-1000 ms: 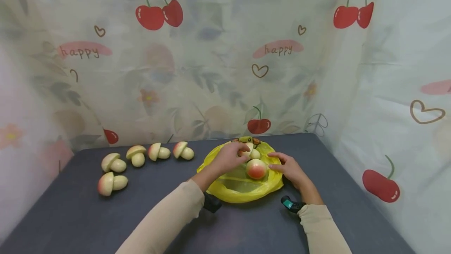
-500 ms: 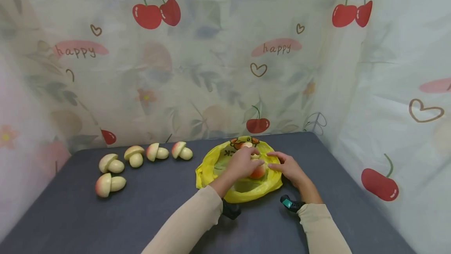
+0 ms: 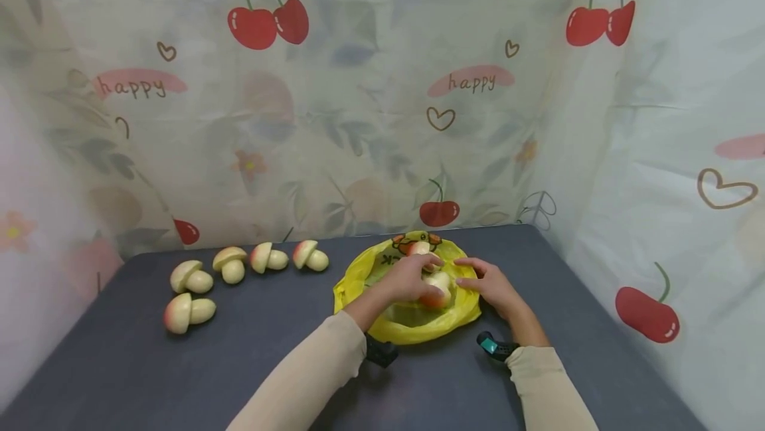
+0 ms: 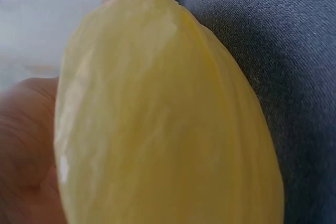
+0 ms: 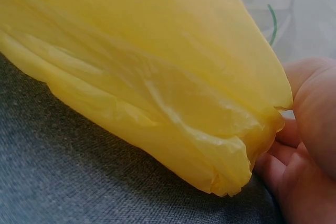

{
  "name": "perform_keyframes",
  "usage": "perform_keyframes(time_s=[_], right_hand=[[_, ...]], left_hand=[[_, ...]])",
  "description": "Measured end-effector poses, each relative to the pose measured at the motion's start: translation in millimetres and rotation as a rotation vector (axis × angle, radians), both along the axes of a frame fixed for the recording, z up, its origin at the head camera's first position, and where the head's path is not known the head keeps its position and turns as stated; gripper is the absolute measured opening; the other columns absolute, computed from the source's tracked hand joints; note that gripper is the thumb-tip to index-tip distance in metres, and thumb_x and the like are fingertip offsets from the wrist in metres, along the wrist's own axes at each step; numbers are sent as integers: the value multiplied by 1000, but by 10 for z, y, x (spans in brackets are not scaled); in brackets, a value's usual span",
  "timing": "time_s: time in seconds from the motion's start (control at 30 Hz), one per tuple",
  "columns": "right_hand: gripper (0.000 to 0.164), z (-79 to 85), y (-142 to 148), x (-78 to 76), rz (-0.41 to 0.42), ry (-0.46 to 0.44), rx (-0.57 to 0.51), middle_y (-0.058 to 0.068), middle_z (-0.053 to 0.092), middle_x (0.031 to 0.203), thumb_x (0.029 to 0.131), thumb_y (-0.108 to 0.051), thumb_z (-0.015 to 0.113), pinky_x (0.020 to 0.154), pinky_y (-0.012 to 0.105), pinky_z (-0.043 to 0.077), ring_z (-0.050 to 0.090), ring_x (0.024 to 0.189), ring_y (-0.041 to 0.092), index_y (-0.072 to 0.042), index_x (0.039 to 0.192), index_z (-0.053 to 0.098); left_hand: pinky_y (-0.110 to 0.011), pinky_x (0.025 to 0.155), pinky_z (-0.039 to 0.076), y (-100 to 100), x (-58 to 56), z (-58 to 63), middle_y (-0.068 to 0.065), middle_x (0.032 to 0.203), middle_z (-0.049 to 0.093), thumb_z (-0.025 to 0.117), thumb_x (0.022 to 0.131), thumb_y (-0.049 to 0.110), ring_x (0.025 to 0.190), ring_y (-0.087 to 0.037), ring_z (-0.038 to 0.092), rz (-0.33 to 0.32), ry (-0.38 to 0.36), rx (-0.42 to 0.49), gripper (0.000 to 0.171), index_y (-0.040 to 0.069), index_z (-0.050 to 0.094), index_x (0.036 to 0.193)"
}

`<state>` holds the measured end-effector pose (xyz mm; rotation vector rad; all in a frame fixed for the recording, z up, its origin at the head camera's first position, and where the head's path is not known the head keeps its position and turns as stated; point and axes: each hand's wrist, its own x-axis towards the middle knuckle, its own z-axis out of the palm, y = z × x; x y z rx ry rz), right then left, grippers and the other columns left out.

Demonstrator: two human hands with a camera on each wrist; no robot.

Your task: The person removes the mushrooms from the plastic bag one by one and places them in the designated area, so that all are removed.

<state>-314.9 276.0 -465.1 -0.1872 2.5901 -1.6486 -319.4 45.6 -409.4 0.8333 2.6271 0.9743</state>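
Observation:
A yellow plastic bag (image 3: 418,335) lies spread with its mouth up in the head view, a duck print at its far side. Inside are two toy mushrooms, cream with reddish caps. My left hand (image 3: 406,278) reaches in over the bag's left rim, thumb and fingers around the nearer mushroom (image 3: 441,286). The farther mushroom (image 3: 420,248) is partly hidden behind my fingers. At the right rim my right hand (image 3: 495,287) pinches the bag's edge. The yellow bag (image 4: 157,108) fills most of the left wrist view, hiding the left fingertips.
Several more toy mushrooms (image 3: 190,311) lie in a curved row on the left of the dark table (image 3: 257,331). A printed cloth (image 3: 358,86) hangs along the table's back and sides. Each wrist wears a black band (image 3: 497,347).
My left hand has moved from the farther mushroom to the nearer one, which has turned so its pale stem shows. The right hand has stayed at the bag's rim.

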Motion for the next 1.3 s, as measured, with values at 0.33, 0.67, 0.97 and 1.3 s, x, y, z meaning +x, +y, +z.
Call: perform_keyframes(time_s=[0.33, 0.67, 0.97, 1.3], right_hand=[[48, 46, -19, 18, 12, 8, -3, 24, 42, 145, 94, -17, 66, 96, 42, 46, 45, 125, 37, -1, 138, 52], [46, 363, -150, 257, 25, 4, -8, 28, 42, 143, 95, -10, 63, 96, 43, 46, 44, 124, 40, 5, 136, 51], [46, 364, -142, 282, 30, 6, -4, 29, 42, 142, 95, -11, 63, 95, 42, 47, 44, 124, 41, 6, 136, 50], [48, 75, -34, 47, 18, 15, -6, 25, 42, 144, 95, -15, 65, 96, 42, 45, 42, 127, 39, 1, 137, 52]], left_hand=[[-33, 94, 44, -132, 7, 20, 2, 135, 53, 83, 79, 26, 111, -12, 53, -142, 34, -80, 76, 17, 48, 145], [-34, 98, 42, -260, 54, -5, 0, 136, 52, 75, 86, 36, 117, -16, 52, -160, 47, -27, 64, 12, 51, 140], [-31, 90, 45, -297, 99, -44, 3, 121, 60, 68, 92, 35, 105, -12, 56, -85, 57, 4, 43, 14, 57, 128], [-28, 90, 46, -308, 184, -105, 7, 123, 61, 70, 91, 27, 108, -9, 56, -82, 124, -31, 41, 19, 60, 130]])
